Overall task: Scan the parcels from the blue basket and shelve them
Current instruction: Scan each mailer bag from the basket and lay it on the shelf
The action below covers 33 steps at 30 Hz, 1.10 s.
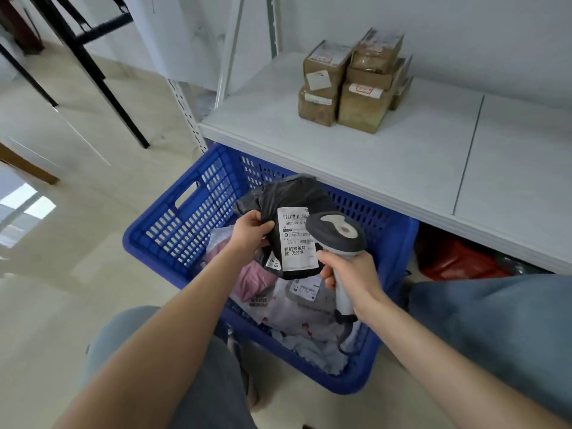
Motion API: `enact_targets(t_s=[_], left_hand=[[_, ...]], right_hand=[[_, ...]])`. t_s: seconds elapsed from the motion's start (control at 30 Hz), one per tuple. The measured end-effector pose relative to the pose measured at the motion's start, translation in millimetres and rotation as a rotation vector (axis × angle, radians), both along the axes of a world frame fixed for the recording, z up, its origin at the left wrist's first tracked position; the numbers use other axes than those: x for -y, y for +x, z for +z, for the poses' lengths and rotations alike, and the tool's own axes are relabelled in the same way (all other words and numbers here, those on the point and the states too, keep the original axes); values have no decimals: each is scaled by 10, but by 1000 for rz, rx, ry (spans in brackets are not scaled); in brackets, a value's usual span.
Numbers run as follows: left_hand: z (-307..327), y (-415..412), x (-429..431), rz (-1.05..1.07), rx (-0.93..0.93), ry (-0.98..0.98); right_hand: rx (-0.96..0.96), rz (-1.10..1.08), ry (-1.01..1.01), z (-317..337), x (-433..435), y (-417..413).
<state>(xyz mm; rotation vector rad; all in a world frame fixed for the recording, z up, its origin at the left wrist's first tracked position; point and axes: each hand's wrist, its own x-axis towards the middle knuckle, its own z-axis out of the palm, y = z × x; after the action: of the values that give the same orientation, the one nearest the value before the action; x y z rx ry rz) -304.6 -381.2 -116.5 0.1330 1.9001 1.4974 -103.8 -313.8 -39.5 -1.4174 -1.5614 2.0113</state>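
Looking down from the head view, the left hand (251, 230) pinches the left edge of a black parcel (291, 193), thumb on the front and fingers curled behind. It holds the parcel up above the blue basket (173, 218), with the white label (297, 243) facing the camera. The right hand (351, 275) is wrapped around the handle of a grey scanner (339, 230), whose head slightly overlaps the label's right edge. More soft parcels lie inside the basket: a pink parcel (250, 278) toward the left wall and white parcels (297, 320) toward the near wall. The basket stands on the floor, its far corner tucked under the front edge of a white shelf (340, 156). Stacked brown boxes (356, 88) sit toward the shelf's back edge. A red bag (458, 258) lies beneath the shelf, right of the basket.
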Motion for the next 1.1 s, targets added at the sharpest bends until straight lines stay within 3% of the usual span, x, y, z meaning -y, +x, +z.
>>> enact_targets(t_s=[1.1], left_hand=[[-35, 56, -23, 28, 6, 22]], right_hand=[[68, -56, -25, 50, 355, 129]])
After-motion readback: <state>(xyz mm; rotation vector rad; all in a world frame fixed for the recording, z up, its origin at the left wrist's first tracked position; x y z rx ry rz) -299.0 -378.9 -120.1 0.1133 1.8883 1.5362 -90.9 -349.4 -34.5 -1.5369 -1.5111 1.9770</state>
